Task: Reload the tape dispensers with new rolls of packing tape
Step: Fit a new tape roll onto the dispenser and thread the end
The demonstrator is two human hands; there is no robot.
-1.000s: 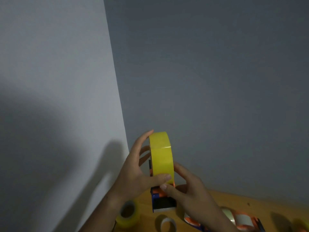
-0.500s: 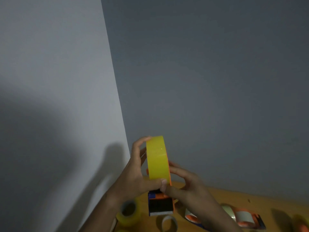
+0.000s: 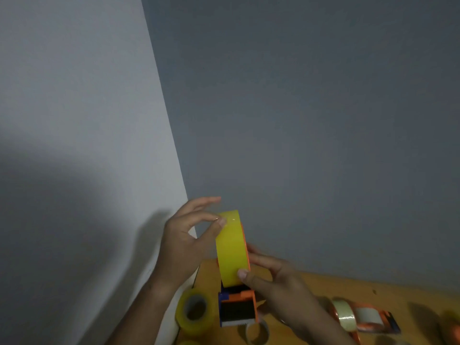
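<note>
A yellow roll of packing tape [image 3: 231, 247] sits edge-on in an orange and blue tape dispenser [image 3: 237, 308], held up above the wooden table [image 3: 311, 287]. My right hand [image 3: 276, 282] grips the dispenser from the right, its thumb pressing the roll's lower face. My left hand [image 3: 185, 242] is at the roll's upper left, thumb and forefinger pinching at the roll's top edge, the other fingers spread. The dispenser's toothed blade end points toward me.
A second yellow tape roll [image 3: 193, 312] lies on the table below my left wrist. An empty cardboard core [image 3: 256, 332] lies under the dispenser. Another orange dispenser with a pale roll [image 3: 358, 317] lies at right. Walls meet close behind.
The roll and dispenser sank lower in view. My left hand came off the roll's side and rose to pinch at its top edge. My right thumb stays on the lower face.
</note>
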